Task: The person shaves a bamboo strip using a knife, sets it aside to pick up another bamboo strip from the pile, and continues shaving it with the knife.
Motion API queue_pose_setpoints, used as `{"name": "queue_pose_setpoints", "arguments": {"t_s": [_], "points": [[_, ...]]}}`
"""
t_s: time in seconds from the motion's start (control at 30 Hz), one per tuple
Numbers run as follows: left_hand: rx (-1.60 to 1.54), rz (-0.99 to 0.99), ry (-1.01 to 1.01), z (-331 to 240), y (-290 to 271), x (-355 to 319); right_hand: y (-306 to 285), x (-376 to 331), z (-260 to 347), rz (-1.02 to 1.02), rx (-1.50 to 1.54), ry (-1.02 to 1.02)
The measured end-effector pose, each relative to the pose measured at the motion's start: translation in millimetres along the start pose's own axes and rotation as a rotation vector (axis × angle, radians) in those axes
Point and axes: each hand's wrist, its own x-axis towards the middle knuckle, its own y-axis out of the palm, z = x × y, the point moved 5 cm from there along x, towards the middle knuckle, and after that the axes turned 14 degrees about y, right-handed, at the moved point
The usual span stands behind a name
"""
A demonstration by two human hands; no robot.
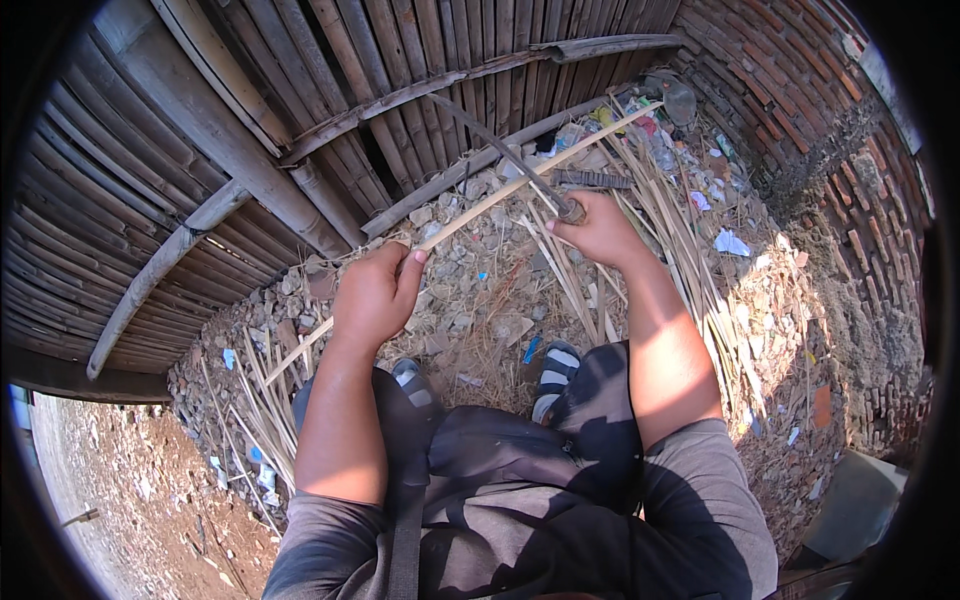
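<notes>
Strip of pale, bamboo-like wood (pixel 480 212) slants across the view above rubble-strewn ground (pixel 475 335), gripped near its middle by a closed left hand (pixel 375 293). The right hand (pixel 600 232) is wrapped around the handle of a long knife (pixel 503 148), whose blade crosses the strip; whether it is cutting cannot be told. Loose strips (pixel 283 425) lie to the left, and a larger heap (pixel 690 262) to the right. This piece looks unfinished; how many others are done is unclear.

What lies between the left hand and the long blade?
In the head view, a bare stretch of the pale strip spans from the left hand to where the blade crosses it.
</notes>
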Motion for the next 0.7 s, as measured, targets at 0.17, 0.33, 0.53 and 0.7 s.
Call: {"name": "queue_pose_setpoints", "arguments": {"t_s": [0.17, 0.33, 0.53, 0.7], "points": [[0.004, -0.012, 0.028, -1, 2, 0, -21, -3, -13, -0.061, 0.100, 0.202], [-0.006, 0.008, 0.005, 1, 4, 1, -2, -5, 10, 0.042, -0.024, 0.144], [0.006, 0.030, 0.001, 2, 8, 0, 22, -14, 40, 0.207, -0.217, 0.029], [-0.016, 0.026, 0.020, -1, 6, 1, 12, -13, 23, 0.107, -0.096, 0.004]]}}
